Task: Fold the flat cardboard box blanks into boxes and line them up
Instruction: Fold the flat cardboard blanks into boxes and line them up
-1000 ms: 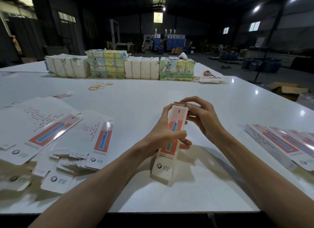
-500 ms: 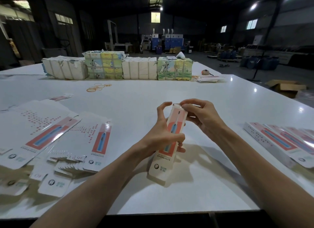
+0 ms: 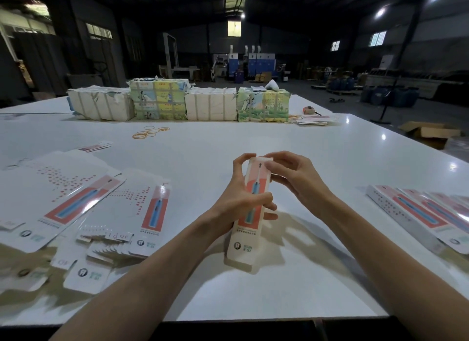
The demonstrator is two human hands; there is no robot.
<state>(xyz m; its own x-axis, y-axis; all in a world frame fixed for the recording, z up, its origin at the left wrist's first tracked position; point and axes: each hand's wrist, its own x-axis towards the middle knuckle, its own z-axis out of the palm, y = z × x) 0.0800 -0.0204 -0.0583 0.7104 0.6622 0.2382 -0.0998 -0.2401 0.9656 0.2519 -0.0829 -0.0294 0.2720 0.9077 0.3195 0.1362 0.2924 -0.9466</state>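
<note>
Fingers [image 3: 286,156] at box [image 3: 250,235] top edges, wide table [image 3: 253,137] around

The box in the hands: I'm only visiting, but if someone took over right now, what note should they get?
Left hand grips the box around its middle, held tilted over the table.
Right hand pinches the box's top end, where the flap does not look fully tucked in.
Done: a row of folded boxes lies at the right edge.
Left: close this one, add it to the row, then fold the flat blanks piled on the left.
</note>
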